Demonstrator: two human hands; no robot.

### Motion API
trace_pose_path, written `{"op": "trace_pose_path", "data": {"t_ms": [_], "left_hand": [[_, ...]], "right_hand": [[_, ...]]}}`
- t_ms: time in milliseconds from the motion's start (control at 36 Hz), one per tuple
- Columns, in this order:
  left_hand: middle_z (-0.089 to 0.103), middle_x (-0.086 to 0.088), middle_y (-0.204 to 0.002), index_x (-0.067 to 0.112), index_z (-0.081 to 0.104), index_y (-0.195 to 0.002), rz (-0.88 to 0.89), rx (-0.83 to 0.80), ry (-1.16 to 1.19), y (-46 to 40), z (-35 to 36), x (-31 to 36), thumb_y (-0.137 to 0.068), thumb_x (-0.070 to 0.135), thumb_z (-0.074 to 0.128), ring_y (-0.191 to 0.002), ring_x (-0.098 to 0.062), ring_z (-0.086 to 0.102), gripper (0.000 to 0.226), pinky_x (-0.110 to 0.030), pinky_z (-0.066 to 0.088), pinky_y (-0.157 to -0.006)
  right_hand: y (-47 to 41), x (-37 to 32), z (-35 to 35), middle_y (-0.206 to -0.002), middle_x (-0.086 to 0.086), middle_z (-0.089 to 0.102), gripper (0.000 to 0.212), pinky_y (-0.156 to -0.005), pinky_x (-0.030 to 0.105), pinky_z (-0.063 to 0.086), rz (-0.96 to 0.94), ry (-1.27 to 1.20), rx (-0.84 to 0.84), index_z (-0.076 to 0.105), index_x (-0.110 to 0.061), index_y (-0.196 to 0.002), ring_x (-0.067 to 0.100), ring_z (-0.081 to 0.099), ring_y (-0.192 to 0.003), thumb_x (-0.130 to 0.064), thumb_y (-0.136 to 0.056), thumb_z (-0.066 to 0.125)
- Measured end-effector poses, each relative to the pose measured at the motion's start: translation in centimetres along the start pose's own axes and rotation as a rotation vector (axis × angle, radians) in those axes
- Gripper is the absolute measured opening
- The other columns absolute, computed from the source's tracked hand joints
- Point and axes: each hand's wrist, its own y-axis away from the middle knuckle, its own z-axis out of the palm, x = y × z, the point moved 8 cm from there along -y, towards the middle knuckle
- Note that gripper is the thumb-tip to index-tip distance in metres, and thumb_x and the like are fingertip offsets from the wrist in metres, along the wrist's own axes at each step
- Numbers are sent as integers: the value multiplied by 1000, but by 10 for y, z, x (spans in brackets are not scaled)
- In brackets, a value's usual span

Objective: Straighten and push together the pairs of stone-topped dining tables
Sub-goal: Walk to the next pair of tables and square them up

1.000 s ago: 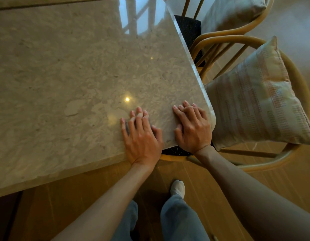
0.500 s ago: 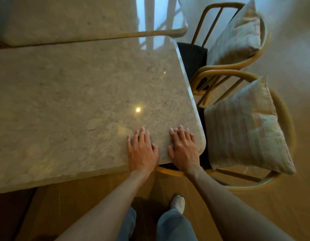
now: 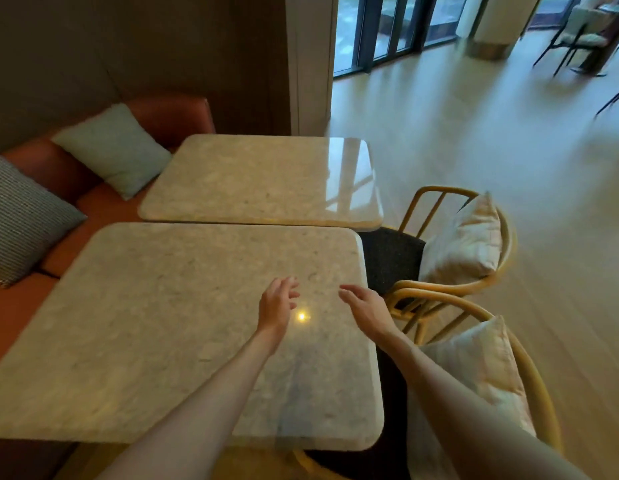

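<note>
Two stone-topped tables stand one behind the other. The near table (image 3: pixel 155 323) fills the lower left; the far table (image 3: pixel 252 181) lies just beyond it, shifted a little to the right, with only a thin gap between their edges. My left hand (image 3: pixel 278 303) hovers above the near table's right half with loose, relaxed fingers, holding nothing. My right hand (image 3: pixel 365 306) is raised at the table's right edge, fingers also relaxed and pointing left.
An orange bench (image 3: pixel 93 199) with a pale green cushion (image 3: pixel 114 147) and a striped cushion (image 3: pixel 20 220) runs along the left. Two wooden chairs with cream cushions (image 3: pixel 464 237) (image 3: pixel 474 372) stand close on the right. Beyond them is wooden floor (image 3: pixel 474 133) and windows.
Both hands have lifted off the near table's front edge and moved forward over its top. The view has risen, so both tables and the room now show.
</note>
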Motion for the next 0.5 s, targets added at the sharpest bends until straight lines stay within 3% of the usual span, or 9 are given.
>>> {"op": "trace_pose_path", "data": {"t_ms": [139, 306, 444, 500], "left_hand": [[68, -13, -116, 5, 63, -120, -103, 60, 132, -19, 20, -7, -105, 33, 41, -104, -30, 65, 39, -43, 52, -87], [64, -21, -121, 1, 59, -125, -197, 134, 301, -4, 45, -29, -105, 33, 40, -96, -28, 60, 42, -35, 47, -72], [63, -18, -119, 2, 58, -127, -140, 254, 350, 20, 64, -26, -106, 34, 37, -102, -29, 60, 44, -36, 48, -76], [63, -17, -118, 2, 58, -127, -103, 321, 377, 38, 74, -25, -106, 33, 37, -95, -26, 61, 43, -35, 48, -74]], "right_hand": [[-11, -5, -15, -121, 2, 66, 37, -103, 41, 49, -6, -215, 24, 61, -14, -133, 17, 62, -112, -31, -103, 47], [-15, 11, -54, -123, 6, 66, 36, -105, 43, 48, 18, -264, -31, 62, -10, -130, 19, 62, -111, -31, -104, 48], [-32, 32, -110, -117, 6, 68, 32, -102, 41, 49, 2, -363, -80, 66, -13, -121, 21, 63, -111, -32, -103, 48], [-32, 41, -130, -116, 7, 69, 29, -96, 36, 51, -28, -400, -131, 67, -14, -117, 22, 64, -111, -30, -103, 47]]}}
